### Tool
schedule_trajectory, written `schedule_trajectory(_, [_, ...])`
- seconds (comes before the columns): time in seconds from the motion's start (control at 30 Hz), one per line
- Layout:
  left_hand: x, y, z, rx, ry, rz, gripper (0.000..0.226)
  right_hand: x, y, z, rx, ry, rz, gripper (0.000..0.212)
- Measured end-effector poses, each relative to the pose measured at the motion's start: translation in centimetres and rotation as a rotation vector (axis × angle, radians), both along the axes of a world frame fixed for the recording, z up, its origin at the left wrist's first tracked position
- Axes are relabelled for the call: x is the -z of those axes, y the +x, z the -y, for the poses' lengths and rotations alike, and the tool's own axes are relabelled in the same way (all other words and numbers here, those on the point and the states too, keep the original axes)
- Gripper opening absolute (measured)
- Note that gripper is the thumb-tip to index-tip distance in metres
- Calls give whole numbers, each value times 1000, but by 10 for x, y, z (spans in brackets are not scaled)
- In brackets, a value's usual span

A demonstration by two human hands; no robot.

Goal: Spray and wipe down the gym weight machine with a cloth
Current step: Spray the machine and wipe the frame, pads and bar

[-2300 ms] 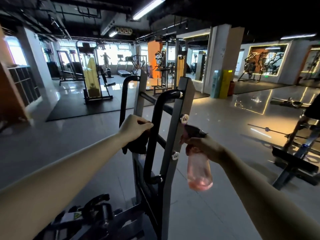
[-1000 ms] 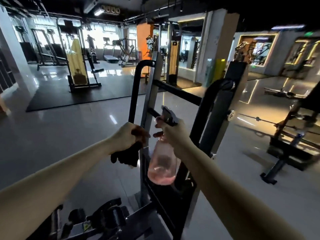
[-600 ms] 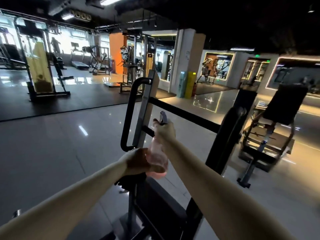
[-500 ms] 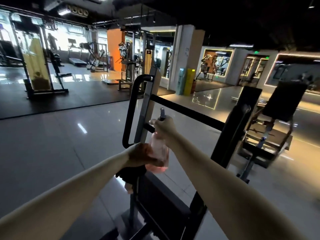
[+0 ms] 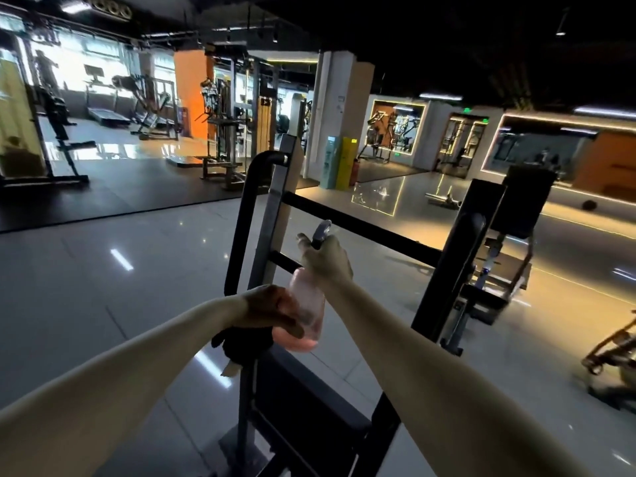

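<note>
A pink see-through spray bottle [image 5: 307, 304] is held upright, close before the weight machine [image 5: 277, 201], a black-and-grey bar frame. A dark cloth [image 5: 241, 344] is bunched against its grey upright.

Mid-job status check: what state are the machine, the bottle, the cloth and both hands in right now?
weight machine, standing, nobody on it; wet or dry cannot be told.
spray bottle, upright, some pink liquid at the bottom.
right hand, grips the bottle's neck, finger at the trigger.
cloth, dark, bunched, at the machine's left post.
left hand, holds the cloth.
</note>
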State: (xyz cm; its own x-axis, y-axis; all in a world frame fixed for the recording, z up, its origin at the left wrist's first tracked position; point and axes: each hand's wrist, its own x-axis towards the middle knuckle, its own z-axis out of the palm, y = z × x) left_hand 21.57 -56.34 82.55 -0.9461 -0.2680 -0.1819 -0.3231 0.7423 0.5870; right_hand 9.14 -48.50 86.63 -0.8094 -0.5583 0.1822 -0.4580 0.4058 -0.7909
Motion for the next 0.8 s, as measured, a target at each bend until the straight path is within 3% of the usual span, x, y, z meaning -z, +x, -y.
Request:
schedule_trajectory(0.13, [0,-13,-4,20,73,20,36,5,-9,-23,124,-43,-11,37])
schedule_trajectory(0.23, [-9,-19,-16,114,98,66,24,11,-13,-36,186,-74,75,47])
schedule_trajectory(0.4, [-5,-34,-24,205,105,103,22,20,-20,-75,240,-37,23,62])
schedule_trajectory(0.63, [17,-41,-34,259,-24,217,26,45,-13,-95,149,83,168,70])
schedule_trajectory(0.8, [52,-34,-26,282,-53,389,27,83,-8,-101,69,149,384,49])
